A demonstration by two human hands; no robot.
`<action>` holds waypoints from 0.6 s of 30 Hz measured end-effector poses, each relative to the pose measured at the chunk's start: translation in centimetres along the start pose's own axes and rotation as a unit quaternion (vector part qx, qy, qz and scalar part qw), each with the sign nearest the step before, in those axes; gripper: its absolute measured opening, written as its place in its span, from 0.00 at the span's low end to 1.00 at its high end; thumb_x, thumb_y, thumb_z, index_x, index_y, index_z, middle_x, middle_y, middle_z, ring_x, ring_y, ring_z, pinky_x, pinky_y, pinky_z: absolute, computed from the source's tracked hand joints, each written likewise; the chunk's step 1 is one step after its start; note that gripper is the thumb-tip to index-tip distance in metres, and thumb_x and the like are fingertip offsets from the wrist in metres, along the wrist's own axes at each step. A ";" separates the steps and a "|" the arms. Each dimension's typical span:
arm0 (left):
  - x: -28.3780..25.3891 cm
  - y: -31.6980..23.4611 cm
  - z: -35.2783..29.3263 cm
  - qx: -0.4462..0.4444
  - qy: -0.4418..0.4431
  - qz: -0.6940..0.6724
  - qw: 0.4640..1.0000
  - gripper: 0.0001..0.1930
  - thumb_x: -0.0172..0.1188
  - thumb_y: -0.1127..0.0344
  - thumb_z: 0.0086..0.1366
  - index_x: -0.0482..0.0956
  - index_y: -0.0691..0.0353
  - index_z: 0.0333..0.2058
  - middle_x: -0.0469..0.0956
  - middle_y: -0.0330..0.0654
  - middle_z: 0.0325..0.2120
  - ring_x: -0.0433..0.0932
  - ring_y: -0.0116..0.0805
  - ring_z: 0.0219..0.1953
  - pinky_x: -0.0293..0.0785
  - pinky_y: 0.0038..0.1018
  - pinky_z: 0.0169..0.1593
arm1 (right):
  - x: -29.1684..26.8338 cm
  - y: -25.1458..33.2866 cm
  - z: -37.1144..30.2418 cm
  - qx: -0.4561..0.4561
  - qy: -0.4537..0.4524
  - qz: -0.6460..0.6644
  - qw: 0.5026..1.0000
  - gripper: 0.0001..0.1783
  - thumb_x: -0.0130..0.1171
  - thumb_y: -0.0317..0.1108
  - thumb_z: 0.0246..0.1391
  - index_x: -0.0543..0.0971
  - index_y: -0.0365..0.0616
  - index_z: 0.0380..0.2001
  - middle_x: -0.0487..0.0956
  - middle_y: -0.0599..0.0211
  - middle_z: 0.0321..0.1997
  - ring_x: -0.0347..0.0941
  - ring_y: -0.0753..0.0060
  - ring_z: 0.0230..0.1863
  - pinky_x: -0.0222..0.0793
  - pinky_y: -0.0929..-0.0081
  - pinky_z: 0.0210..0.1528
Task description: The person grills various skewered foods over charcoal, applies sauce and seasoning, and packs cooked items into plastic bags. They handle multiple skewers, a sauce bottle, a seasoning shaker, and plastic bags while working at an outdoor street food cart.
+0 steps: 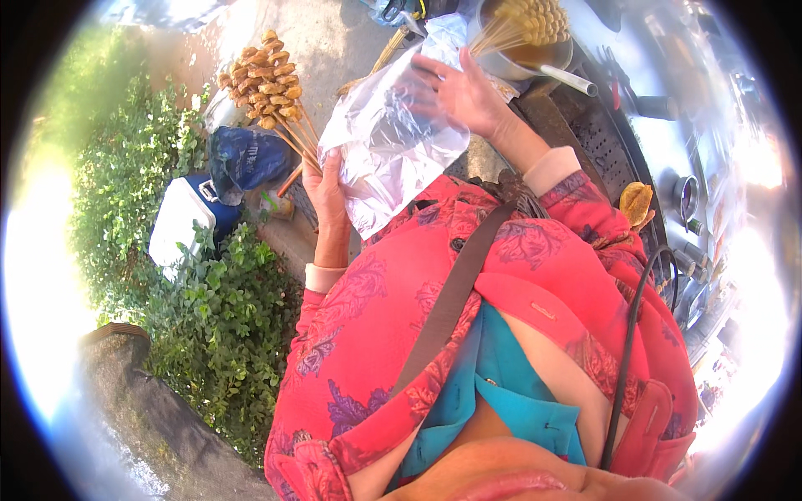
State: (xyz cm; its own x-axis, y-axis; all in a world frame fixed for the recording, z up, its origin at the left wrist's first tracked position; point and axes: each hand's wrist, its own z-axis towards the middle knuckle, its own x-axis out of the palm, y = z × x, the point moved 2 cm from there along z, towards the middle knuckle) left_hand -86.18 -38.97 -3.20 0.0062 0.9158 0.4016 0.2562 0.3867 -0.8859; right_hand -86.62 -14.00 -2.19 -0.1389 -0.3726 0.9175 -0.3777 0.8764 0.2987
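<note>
My left hand is closed around the sticks of a bundle of skewers, which fan up and to the left with browned pieces of food threaded on them. Beside its thumb hangs a thin, clear plastic bag; whether the thumb also pins the bag's edge I cannot tell. At the bag's upper right, my right hand has its fingers spread, the fingertips slightly blurred over the plastic. Just beyond it, a second bunch of skewers with paler pieces leans in a pot of brownish liquid.
A blue cooler with a white lid and a dark blue bag stand at the left by leafy plants. To the right are a dark metal grill, a pale tube-like handle and a yellowish-brown piece.
</note>
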 end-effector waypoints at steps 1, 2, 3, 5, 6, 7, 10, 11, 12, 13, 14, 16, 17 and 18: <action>0.2 0.0 0.1 0.004 0.003 -0.009 1.000 0.11 0.54 0.74 0.63 0.68 0.64 0.44 0.74 0.38 0.39 0.72 0.23 0.39 0.68 0.20 0.44 | -0.2 -0.5 -0.7 0.024 -0.011 -0.054 0.998 0.35 0.46 0.57 0.57 0.64 0.40 0.57 0.59 0.51 0.64 0.62 0.61 0.61 0.62 0.63 0.59; 0.4 0.0 0.3 0.007 0.007 -0.018 1.000 0.10 0.54 0.74 0.63 0.68 0.65 0.43 0.74 0.38 0.39 0.72 0.23 0.39 0.68 0.20 0.44 | -0.4 -0.7 -1.1 0.077 -0.029 -0.163 0.983 0.30 0.50 0.53 0.57 0.68 0.41 0.54 0.69 0.54 0.57 0.70 0.65 0.53 0.66 0.68 0.54; 0.3 0.1 0.3 0.007 0.005 -0.012 1.000 0.10 0.54 0.73 0.63 0.68 0.65 0.43 0.74 0.38 0.38 0.72 0.23 0.38 0.68 0.20 0.43 | -0.5 -0.8 -1.7 0.096 -0.055 -0.239 0.965 0.27 0.51 0.51 0.57 0.70 0.41 0.51 0.71 0.57 0.53 0.71 0.68 0.50 0.67 0.71 0.51; 0.2 0.5 0.6 0.007 0.003 0.000 1.000 0.10 0.54 0.73 0.63 0.68 0.65 0.42 0.74 0.38 0.38 0.72 0.23 0.37 0.68 0.20 0.43 | -0.9 -0.8 -2.9 0.133 -0.106 -0.385 0.907 0.21 0.54 0.46 0.56 0.74 0.42 0.46 0.77 0.61 0.46 0.75 0.73 0.42 0.70 0.77 0.45; -0.2 1.1 0.9 0.009 0.006 0.012 1.000 0.10 0.54 0.72 0.63 0.68 0.65 0.42 0.74 0.38 0.38 0.71 0.23 0.37 0.68 0.20 0.43 | -0.7 -0.7 -3.2 0.095 -0.160 -0.373 0.909 0.15 0.57 0.42 0.55 0.77 0.42 0.39 0.80 0.70 0.33 0.75 0.81 0.32 0.69 0.84 0.35; -0.7 1.8 1.2 0.012 0.010 0.023 1.000 0.10 0.54 0.71 0.63 0.68 0.65 0.42 0.73 0.38 0.38 0.71 0.23 0.37 0.67 0.20 0.43 | -0.3 -0.3 -3.4 0.070 -0.164 -0.408 0.896 0.14 0.58 0.41 0.55 0.77 0.41 0.36 0.79 0.70 0.31 0.74 0.80 0.31 0.69 0.83 0.35; -0.4 2.6 2.4 0.026 -0.016 0.057 0.998 0.08 0.54 0.69 0.63 0.69 0.64 0.40 0.72 0.35 0.32 0.70 0.20 0.31 0.67 0.17 0.35 | -0.1 1.0 -4.1 -0.026 -0.173 -0.558 0.811 0.14 0.57 0.41 0.55 0.77 0.39 0.26 0.77 0.67 0.22 0.69 0.78 0.23 0.64 0.78 0.29; -0.3 2.6 2.7 0.031 -0.031 0.067 0.997 0.08 0.54 0.68 0.63 0.69 0.63 0.39 0.72 0.34 0.29 0.69 0.19 0.27 0.67 0.16 0.31 | 0.1 1.5 -4.5 -0.055 -0.188 -0.660 0.725 0.15 0.57 0.42 0.55 0.76 0.39 0.26 0.75 0.65 0.21 0.68 0.76 0.22 0.63 0.77 0.28; -0.5 2.4 2.7 -0.044 -0.017 0.026 0.999 0.07 0.54 0.65 0.64 0.69 0.62 0.35 0.66 0.29 0.19 0.60 0.16 0.16 0.56 0.14 0.17 | 0.6 2.2 -4.9 -0.081 -0.199 -0.750 0.626 0.15 0.56 0.42 0.55 0.76 0.39 0.26 0.73 0.63 0.19 0.66 0.75 0.21 0.62 0.75 0.27; -0.4 2.1 2.7 -0.025 -0.019 0.033 0.999 0.07 0.54 0.65 0.64 0.68 0.61 0.34 0.63 0.28 0.18 0.57 0.15 0.14 0.52 0.15 0.16 | 1.2 2.8 -5.1 -0.104 -0.205 -0.826 0.515 0.16 0.56 0.43 0.55 0.75 0.39 0.26 0.72 0.62 0.18 0.65 0.73 0.19 0.61 0.74 0.25; -0.3 1.7 2.7 -0.007 -0.023 0.039 0.999 0.07 0.53 0.64 0.64 0.68 0.61 0.33 0.61 0.27 0.16 0.54 0.15 0.12 0.48 0.15 0.14 | 2.1 3.0 -5.5 -0.146 -0.210 -0.807 0.532 0.17 0.55 0.45 0.54 0.74 0.39 0.27 0.67 0.57 0.18 0.64 0.68 0.19 0.60 0.72 0.25; 0.2 0.4 2.4 0.016 0.011 0.029 0.999 0.08 0.53 0.62 0.64 0.68 0.60 0.33 0.61 0.28 0.15 0.53 0.15 0.11 0.46 0.14 0.13 | 3.6 2.2 -5.4 -0.177 -0.191 -0.748 0.611 0.18 0.56 0.45 0.54 0.73 0.39 0.26 0.69 0.59 0.18 0.64 0.71 0.20 0.61 0.72 0.25; 1.0 0.3 2.1 0.006 0.024 0.017 1.000 0.08 0.53 0.62 0.64 0.68 0.60 0.33 0.61 0.29 0.15 0.53 0.14 0.11 0.46 0.14 0.12 | 4.1 1.6 -5.0 -0.191 -0.180 -0.715 0.648 0.18 0.56 0.45 0.54 0.73 0.38 0.25 0.70 0.60 0.18 0.64 0.72 0.20 0.61 0.73 0.25; 2.2 0.0 1.3 0.000 0.033 0.005 0.999 0.08 0.53 0.62 0.64 0.68 0.60 0.34 0.62 0.29 0.15 0.53 0.14 0.11 0.46 0.14 0.12 | 4.2 0.4 -4.2 -0.146 -0.158 -0.646 0.732 0.15 0.58 0.42 0.53 0.73 0.38 0.27 0.74 0.66 0.20 0.68 0.78 0.23 0.65 0.76 0.28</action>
State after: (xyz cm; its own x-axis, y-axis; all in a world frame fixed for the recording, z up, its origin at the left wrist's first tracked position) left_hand -87.40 -36.79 -2.64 0.0730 0.9104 0.4073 0.2565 0.3775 -0.8898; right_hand -83.49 -13.92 2.85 -0.0609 -0.9597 -0.2742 -0.1755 -0.2602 0.9495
